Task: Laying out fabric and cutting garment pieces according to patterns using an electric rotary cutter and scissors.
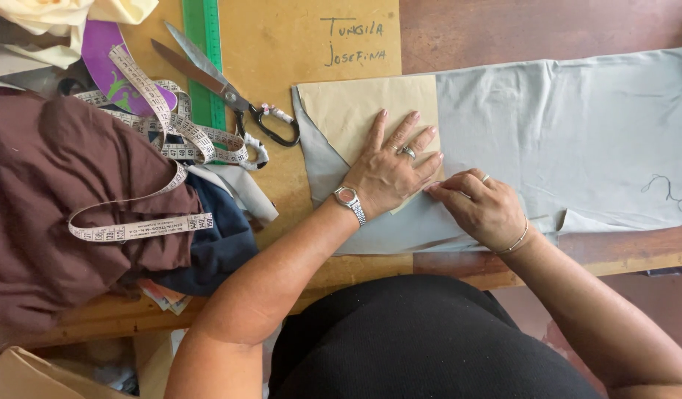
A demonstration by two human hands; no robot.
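While left hand [389,174] lay flat, fingers spread, on tan paper pattern piece [355,107], right hand [477,207] sat just beside it – fingertips pinched at pattern's lower edge, whatever they gripped too small to tell. Pattern rested on pale grey fabric sheet [570,133] spread across wooden surface [282,44]. Well to left – long metal scissors with black handles [222,89], green plastic ruler [204,55], white measuring tape [152,125] draped over brown cloth heap [52,192].
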